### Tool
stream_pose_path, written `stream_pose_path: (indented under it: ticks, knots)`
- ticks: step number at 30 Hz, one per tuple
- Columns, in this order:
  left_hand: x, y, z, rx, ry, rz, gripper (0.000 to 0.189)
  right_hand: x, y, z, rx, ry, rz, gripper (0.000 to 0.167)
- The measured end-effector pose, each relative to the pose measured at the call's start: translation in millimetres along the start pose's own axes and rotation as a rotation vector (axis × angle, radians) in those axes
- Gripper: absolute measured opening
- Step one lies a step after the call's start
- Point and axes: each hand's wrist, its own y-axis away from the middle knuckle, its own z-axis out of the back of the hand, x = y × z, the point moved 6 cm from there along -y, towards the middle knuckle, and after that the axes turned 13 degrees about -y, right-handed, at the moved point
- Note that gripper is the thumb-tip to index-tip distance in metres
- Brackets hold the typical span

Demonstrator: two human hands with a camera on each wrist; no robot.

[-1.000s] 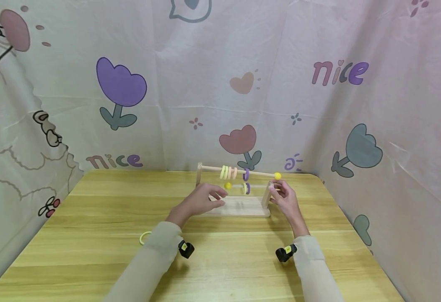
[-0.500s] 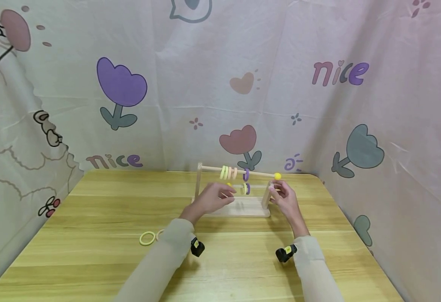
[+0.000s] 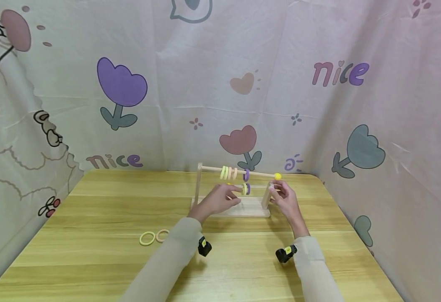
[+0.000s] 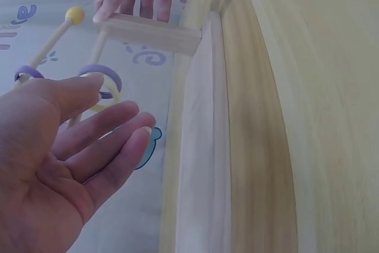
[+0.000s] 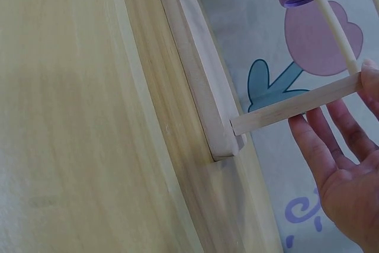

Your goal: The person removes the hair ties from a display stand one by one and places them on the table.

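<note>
A wooden ring stand [image 3: 250, 205] has a taller left post and a shorter right post [image 3: 266, 196], each bearing a horizontal rod. My right hand [image 3: 287, 200] grips the shorter post's top, thumb on one face and fingers against the other, as the right wrist view [image 5: 349, 176] shows. On the lower rod hang a yellow ring [image 3: 244, 188] and a purple ring [image 4: 109, 74], side by side. Just left of them is my left hand [image 3: 218, 200], thumb and fingers loosely spread about the rod, fingertips at the yellow ring. Whether they touch it, I cannot tell.
Several yellow, pinkish and purple rings [image 3: 246, 175] hang on the upper rod, which ends in a yellow ball [image 3: 278, 176]. A yellow ring [image 3: 147, 238] and a pinkish ring [image 3: 162, 235] lie on the wooden table [image 3: 92, 251]. A printed cloth [image 3: 190, 84] stands behind.
My left hand has moved right along the lower rod up to its rings, uncovering the pinkish ring on the table. The right hand stays on the post.
</note>
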Motion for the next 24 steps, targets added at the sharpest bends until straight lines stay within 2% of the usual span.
stream_pose_path:
  ticks: [4, 9, 14, 18, 24]
  knots:
    - [-0.3, -2.0, -4.7, 0.035, 0.035, -0.002, 0.043, -0.8, -0.1, -0.4, -0.002, -0.003, -0.010, 0.038]
    - [-1.4, -3.3, -8.2, 0.069, 0.153, 0.019, 0.045, -0.9, 0.2, -0.6, -0.011, -0.009, -0.020, 0.037]
    - [-3.4, -5.7, -11.6, 0.066, 0.228, 0.020, 0.034, -1.1, 0.7, -0.7, -0.013, -0.007, -0.028, 0.037]
    - [-5.1, -7.0, -10.9, 0.026, 0.243, 0.008, 0.021, -0.6, 0.6, -0.4, -0.015, -0.009, -0.026, 0.037]
    - [-3.0, -5.5, -5.1, -0.106, 0.226, 0.019, 0.012, -0.6, 0.4, -0.2, -0.016, -0.012, -0.026, 0.037]
